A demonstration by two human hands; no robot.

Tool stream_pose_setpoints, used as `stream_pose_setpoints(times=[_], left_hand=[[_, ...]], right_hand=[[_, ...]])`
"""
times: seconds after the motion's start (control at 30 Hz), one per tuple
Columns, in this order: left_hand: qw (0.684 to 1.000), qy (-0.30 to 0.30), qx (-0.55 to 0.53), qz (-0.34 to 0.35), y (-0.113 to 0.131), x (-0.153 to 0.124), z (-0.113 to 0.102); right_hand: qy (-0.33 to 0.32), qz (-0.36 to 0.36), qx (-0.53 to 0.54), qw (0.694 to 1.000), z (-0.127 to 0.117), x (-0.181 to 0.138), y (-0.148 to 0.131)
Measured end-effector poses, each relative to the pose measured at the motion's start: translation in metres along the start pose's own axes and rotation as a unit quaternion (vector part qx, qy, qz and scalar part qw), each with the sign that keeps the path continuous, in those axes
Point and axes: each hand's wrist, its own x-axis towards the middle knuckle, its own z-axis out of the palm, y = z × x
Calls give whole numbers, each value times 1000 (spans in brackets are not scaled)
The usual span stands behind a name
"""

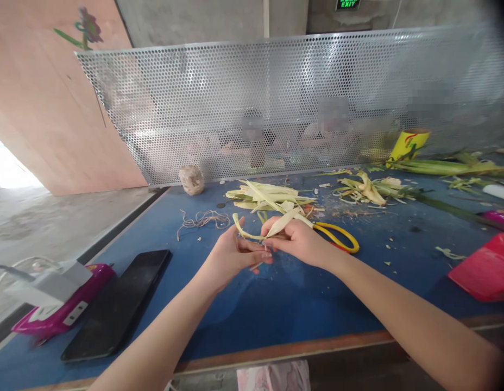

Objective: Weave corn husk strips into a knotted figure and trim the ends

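- Perforated screen (276, 103) — the figures behind it are blurred beyond telling.
- Red tray (484, 271), cut off at the frame's right edge.
- Right hand (301, 239) closed on a pale leaf strip (285, 220) over the blue table (276, 309); it hides the scissors' (337, 236) blades.
- Left hand (231, 252) pinches the same strip's curled end.
- Green sign (347, 4), half cropped — "EXIT".

Pale yellow leaf strips (272, 196); yellow scissors (337, 237); blue table (301, 293); black phone (117, 304).
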Motion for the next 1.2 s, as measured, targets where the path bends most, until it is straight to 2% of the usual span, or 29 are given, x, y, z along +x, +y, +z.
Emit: stream_pose_setpoints(times=[0.17, 0.4, 0.6, 0.77, 0.87, 0.93, 1.03, 1.13, 1.2], left_hand=[[999, -26, 21, -15, 1, 0, 1], [999, 7, 4, 49, 0, -2, 7], [991, 72, -2, 115, -1, 0, 11], [989, 59, -33, 131, -3, 3, 13], [985, 84, -65, 133, -3, 3, 13], [983, 104, -91, 122, -3, 4, 12], [978, 128, -135, 91, -3, 5, 9], [971, 138, -187, 53, -3, 6, 7], [968, 129, -212, 38, -4, 6, 6]], right_hand=[[-18, 20, 49, 998, 1, 0, -3], [9, 67, 102, 992, -5, 0, -6], [11, 16, 40, 999, -4, 0, -7], [15, -11, 66, 998, 1, 0, -5], [52, -13, 59, 997, 4, 0, -2], [102, -33, 16, 994, 4, -1, 0], [145, -106, -130, 975, 3, -4, -1], [98, -180, -288, 936, 1, -7, -4], [70, -211, -334, 916, 1, -7, -5]])
